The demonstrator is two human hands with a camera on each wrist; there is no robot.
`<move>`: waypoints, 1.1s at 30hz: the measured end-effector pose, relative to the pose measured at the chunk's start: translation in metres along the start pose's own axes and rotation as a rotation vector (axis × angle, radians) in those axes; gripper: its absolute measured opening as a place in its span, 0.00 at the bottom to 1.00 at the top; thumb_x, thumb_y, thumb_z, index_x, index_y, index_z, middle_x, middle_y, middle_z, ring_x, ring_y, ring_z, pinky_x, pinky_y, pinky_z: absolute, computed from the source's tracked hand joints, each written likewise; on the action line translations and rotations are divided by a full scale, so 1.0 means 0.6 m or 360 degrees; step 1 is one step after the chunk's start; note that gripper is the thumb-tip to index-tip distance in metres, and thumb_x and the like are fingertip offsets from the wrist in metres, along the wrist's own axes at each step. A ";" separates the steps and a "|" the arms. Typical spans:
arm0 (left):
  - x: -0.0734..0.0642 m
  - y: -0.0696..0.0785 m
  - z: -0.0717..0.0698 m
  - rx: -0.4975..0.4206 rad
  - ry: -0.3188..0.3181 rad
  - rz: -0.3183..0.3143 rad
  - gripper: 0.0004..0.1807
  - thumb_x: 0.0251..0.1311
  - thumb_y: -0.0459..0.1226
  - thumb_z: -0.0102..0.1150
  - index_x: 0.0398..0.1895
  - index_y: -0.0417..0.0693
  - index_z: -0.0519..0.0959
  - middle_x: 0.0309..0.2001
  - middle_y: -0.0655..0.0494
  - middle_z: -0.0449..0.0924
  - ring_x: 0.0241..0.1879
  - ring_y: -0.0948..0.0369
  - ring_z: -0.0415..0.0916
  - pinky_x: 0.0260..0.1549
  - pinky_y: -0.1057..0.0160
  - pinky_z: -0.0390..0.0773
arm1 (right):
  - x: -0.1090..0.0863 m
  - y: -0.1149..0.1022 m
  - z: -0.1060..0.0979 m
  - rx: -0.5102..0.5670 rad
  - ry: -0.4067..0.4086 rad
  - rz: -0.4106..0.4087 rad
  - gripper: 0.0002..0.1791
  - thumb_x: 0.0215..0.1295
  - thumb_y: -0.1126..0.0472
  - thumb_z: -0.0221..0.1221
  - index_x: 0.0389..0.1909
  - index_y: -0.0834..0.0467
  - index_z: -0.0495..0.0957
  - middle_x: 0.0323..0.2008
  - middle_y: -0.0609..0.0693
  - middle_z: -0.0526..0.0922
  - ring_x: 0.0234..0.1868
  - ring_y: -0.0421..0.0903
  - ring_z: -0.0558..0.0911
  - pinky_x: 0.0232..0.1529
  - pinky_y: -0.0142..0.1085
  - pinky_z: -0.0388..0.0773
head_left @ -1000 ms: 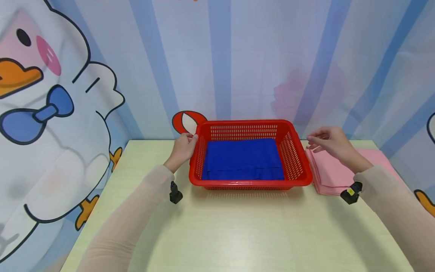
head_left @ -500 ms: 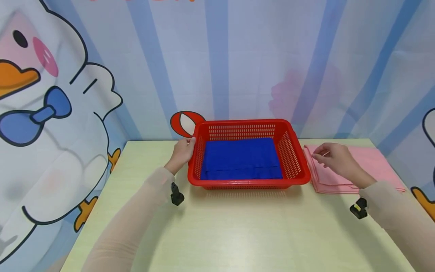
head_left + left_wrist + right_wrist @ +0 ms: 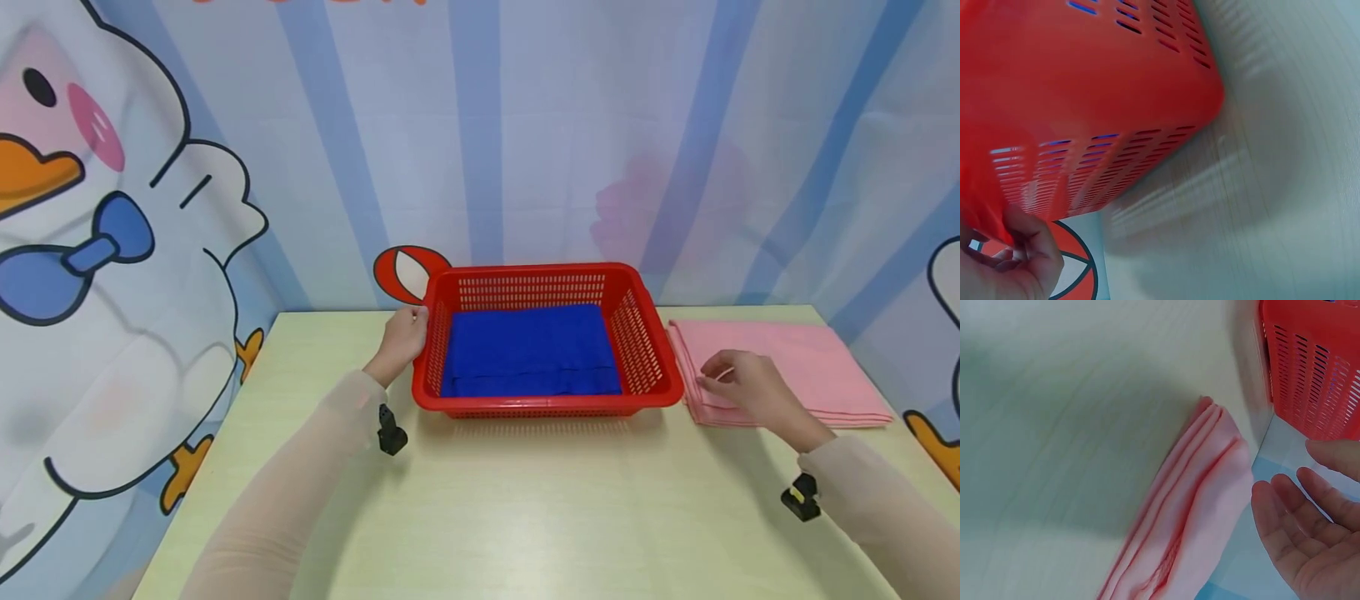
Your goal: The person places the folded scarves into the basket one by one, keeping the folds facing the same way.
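Note:
A red plastic basket with slotted walls stands at the back middle of the table. Folded blue cloth lies flat inside it. My left hand grips the basket's left rim; in the left wrist view, the fingers curl round the rim's edge. To the right of the basket lies a folded pink cloth, its layered edge facing the right wrist camera. Over this cloth's left part hovers my right hand, fingers loosely bent, with nothing between thumb and fingertips.
The pale wooden table extends in front of the basket. Behind it hangs a striped blue curtain with a printed duck and ball. A small black device is strapped at the left wrist, another at the right.
My right hand has come down and toward me, from beside the basket's right rim to over the pink cloth. The left hand stays on the left rim, its fingers now closed around it.

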State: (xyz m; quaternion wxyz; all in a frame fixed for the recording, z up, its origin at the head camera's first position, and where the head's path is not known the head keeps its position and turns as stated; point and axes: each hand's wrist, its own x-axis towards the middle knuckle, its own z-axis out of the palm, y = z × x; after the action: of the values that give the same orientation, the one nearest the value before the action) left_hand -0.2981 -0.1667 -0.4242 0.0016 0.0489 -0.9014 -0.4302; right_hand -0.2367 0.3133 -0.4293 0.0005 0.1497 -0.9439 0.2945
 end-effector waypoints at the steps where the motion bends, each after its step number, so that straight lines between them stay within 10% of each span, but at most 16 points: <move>1: 0.000 0.000 0.001 -0.0007 0.0004 -0.0002 0.24 0.80 0.41 0.34 0.59 0.28 0.71 0.49 0.35 0.75 0.48 0.46 0.75 0.48 0.52 0.76 | -0.001 0.001 0.002 -0.0002 -0.0003 0.0011 0.09 0.63 0.68 0.65 0.38 0.71 0.80 0.34 0.60 0.84 0.36 0.58 0.83 0.38 0.51 0.84; 16: -0.001 0.002 0.010 -0.0098 0.0015 -0.0031 0.24 0.80 0.41 0.33 0.58 0.27 0.68 0.44 0.37 0.73 0.44 0.46 0.74 0.47 0.52 0.78 | -0.016 0.007 0.025 -0.0091 -0.0161 0.0081 0.21 0.54 0.67 0.72 0.43 0.76 0.77 0.37 0.65 0.81 0.37 0.58 0.80 0.37 0.49 0.84; 33: -0.009 0.003 0.021 -0.0104 0.0077 0.0032 0.23 0.81 0.41 0.31 0.57 0.28 0.67 0.36 0.42 0.71 0.33 0.51 0.75 0.36 0.56 0.79 | -0.020 0.031 0.056 -0.0491 -0.0020 -0.0345 0.14 0.47 0.75 0.73 0.34 0.74 0.80 0.27 0.57 0.77 0.28 0.52 0.80 0.34 0.49 0.84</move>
State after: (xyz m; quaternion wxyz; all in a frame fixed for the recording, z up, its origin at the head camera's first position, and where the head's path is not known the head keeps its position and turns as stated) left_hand -0.2937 -0.1553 -0.4304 0.0294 0.0501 -0.8870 -0.4581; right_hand -0.2276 0.3123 -0.4687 0.0492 0.2504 -0.9562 0.1436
